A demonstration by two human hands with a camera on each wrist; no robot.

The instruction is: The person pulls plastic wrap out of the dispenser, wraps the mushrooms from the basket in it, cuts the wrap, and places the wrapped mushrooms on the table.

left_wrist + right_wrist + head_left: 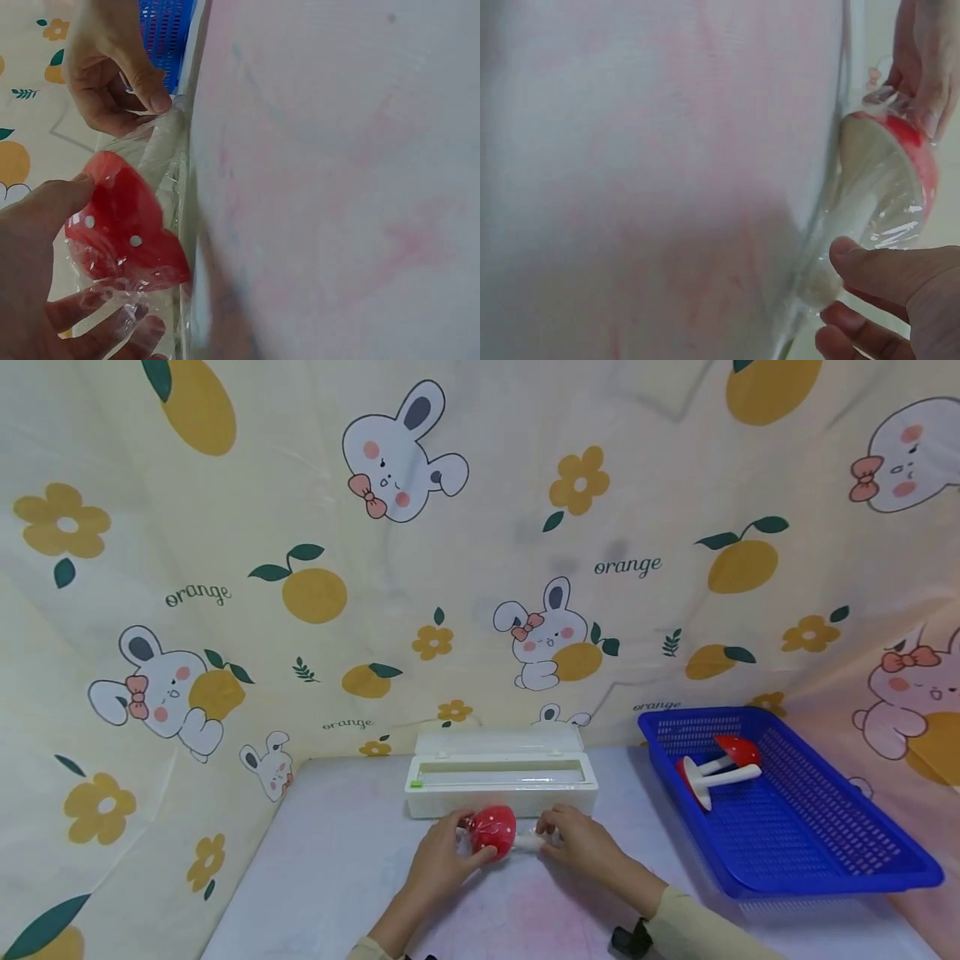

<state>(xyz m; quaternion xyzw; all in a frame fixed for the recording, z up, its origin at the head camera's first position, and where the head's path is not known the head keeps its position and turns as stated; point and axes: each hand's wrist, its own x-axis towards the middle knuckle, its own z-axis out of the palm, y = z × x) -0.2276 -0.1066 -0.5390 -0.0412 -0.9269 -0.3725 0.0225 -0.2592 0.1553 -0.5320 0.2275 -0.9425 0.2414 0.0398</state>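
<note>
A toy mushroom with a red, white-dotted cap [495,831] and a pale stem [851,214] lies sideways between the hands, wrapped in clear plastic film [154,154]. My left hand [442,857] grips the cap, thumb on the near side and fingers round the film-covered far side. At the stem's end, my right hand [585,845] pinches the film and stem between thumb and fingers. Just behind both hands stands a white cling film dispenser [502,803], its lid raised and a long slot showing.
To the right sits a blue plastic basket [825,860] holding two more red-capped mushrooms [738,750] with white stems. The white tabletop [330,860] has faint pink stains. A patterned cloth [480,552] with rabbits and oranges hangs behind the table.
</note>
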